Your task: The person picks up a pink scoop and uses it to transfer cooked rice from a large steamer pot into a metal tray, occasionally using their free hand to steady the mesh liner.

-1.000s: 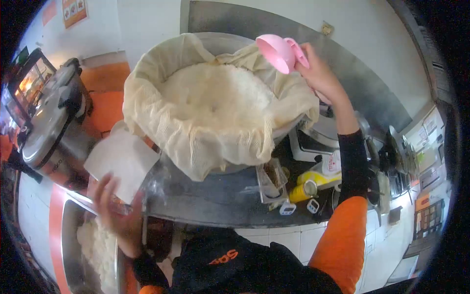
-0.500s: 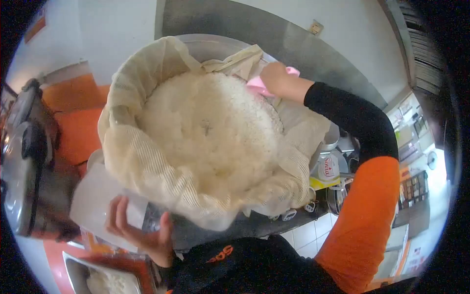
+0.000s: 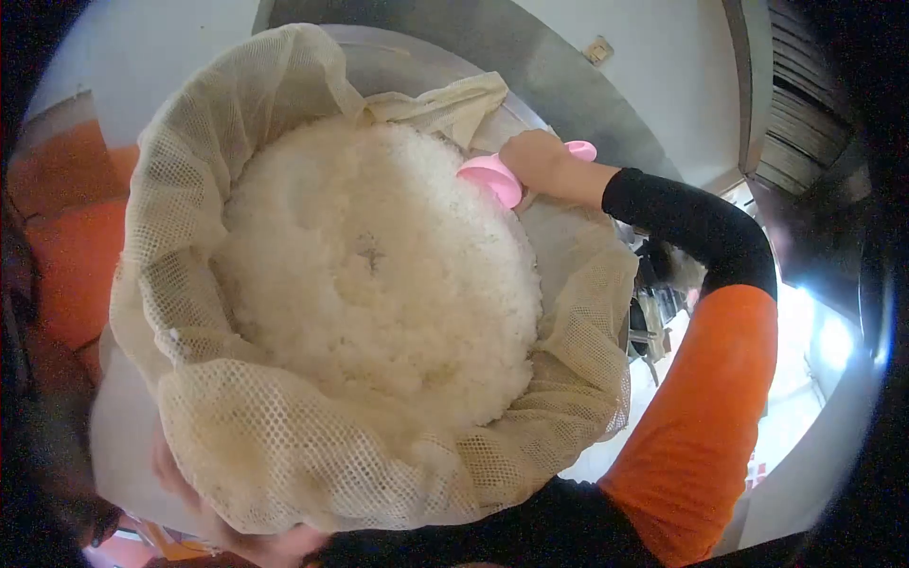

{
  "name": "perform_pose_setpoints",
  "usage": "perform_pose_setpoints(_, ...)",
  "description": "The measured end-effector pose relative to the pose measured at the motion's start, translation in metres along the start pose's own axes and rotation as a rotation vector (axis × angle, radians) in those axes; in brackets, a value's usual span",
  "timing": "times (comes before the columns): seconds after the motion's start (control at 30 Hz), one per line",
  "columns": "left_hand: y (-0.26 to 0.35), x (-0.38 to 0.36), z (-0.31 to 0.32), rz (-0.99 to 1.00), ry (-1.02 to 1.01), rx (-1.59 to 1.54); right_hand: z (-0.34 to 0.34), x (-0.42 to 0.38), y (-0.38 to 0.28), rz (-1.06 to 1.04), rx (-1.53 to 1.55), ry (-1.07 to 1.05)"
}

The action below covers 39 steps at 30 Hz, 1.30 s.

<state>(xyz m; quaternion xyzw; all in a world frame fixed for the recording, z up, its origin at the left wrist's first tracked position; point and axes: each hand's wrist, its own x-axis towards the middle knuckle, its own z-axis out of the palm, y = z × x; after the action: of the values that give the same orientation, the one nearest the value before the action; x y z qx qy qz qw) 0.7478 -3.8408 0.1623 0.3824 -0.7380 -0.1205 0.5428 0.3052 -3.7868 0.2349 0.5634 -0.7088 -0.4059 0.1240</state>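
A large round pot is lined with beige mesh cloth and full of steaming white cooked rice. At the pot's far right side, my right hand is closed around a pink scoop. The scoop's bowl rests at the rice's edge, against the cloth. My left hand is at the lower left, blurred and partly covered by the cloth's overhang. Its fingers lie against a white plastic container, which sits beside and below the pot's rim.
Orange surfaces stand to the left, beside a dark, shadowed shape. Behind the pot is a grey-and-white wall with a socket. Kitchen items show past the pot on the right, beneath my right arm.
My view has moved closer over the pot, so the rice looks larger. My right hand has turned the scoop, showing its bowl more. My left hand is now more hidden behind the cloth.
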Motion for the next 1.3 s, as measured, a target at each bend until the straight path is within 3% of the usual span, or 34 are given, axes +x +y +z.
perform_pose_setpoints(0.1,-0.006,0.002,-0.001,-0.016,-0.027,0.005,-0.008,0.002,-0.004,-0.101,-0.007,0.014)
perform_pose_setpoints(0.3,-0.013,-0.002,-0.004,-0.024,-0.043,0.004,-0.011,0.012,-0.015,-0.124,-0.038,-0.172)
perform_pose_setpoints(0.4,-0.012,-0.007,-0.006,-0.031,-0.061,-0.004,-0.011,0.006,-0.019,-0.177,-0.006,-0.104)
perform_pose_setpoints(0.5,-0.011,-0.011,-0.008,-0.024,-0.063,-0.016,-0.018,0.0,-0.032,-0.08,0.001,-0.142)
perform_pose_setpoints(1.0,-0.008,-0.018,-0.008,0.005,-0.111,-0.057,-0.032,-0.015,-0.065,-0.109,0.044,-0.225)
perform_pose_setpoints(1.3,-0.011,-0.017,-0.014,0.025,-0.145,-0.064,-0.027,-0.014,-0.073,-0.204,0.095,-0.063)
